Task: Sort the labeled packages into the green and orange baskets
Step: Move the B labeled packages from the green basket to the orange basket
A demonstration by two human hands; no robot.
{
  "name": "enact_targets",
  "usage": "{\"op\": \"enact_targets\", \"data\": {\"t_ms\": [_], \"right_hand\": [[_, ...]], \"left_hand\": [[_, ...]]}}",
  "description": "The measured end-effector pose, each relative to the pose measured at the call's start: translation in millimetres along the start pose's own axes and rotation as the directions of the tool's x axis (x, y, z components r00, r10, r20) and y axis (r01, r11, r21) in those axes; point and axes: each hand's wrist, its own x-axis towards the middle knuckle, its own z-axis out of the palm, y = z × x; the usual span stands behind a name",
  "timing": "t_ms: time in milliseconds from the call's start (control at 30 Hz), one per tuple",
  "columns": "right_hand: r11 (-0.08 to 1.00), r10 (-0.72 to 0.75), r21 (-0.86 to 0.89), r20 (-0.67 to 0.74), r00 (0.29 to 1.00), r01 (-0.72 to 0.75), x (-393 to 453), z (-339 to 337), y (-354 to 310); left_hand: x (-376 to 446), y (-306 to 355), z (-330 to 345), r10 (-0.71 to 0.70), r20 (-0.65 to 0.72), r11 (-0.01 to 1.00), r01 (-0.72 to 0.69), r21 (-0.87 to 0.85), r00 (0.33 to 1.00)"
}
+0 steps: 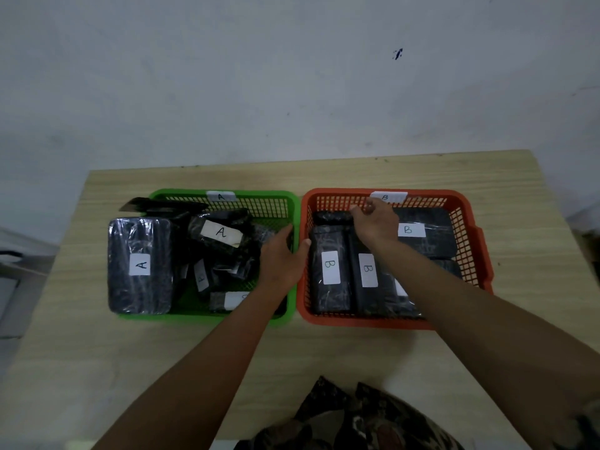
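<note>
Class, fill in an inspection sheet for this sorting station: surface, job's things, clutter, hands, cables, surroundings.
Surface: pale wood-grain table, two baskets side by side.
Job's things: green basket tagged A, holding black wrapped packages, visible labels A; orange basket tagged B, packages labelled B.
Clutter: nothing seen loose on the table.
Hands: left hand open, over the green basket's right edge; right hand curled inside the orange basket on a small black package.
Cables: nothing seen.
Surroundings: plain grey wall behind.
</note>
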Motion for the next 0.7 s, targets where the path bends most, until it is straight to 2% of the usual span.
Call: {"op": "enact_targets", "data": {"t_ms": [167, 333, 500, 700], "right_hand": [[0.978, 0.133, -0.168, 0.067, 0.989, -0.121, 14.7, 1.2, -5.4], [0.974, 0.133, -0.194, 0.087, 0.987, -0.114, 19.3, 3.9, -6.9], [0.951, 0.266, 0.126, 0.125, 0.956, -0.281, 25.7, 2.3, -4.9], [0.896, 0.216, 0.335, 0.245, 0.945, -0.292, 21.6, -12.6, -2.2]], "left_hand": [[2.8, 1.9, 2.4, -0.014, -0.002, 0.999, 0.014, 0.037, 1.0], [16.1, 9.2, 8.7, -0.046, -0.011, 0.998, 0.046, 0.038, 0.999], [26.8, 14.3, 16.7, -0.068, -0.07, 0.997, 0.07, 0.036, 0.995], [24.7, 12.6, 24.7, -0.023, -0.098, 0.996, 0.032, 0.085, 0.995]]}}
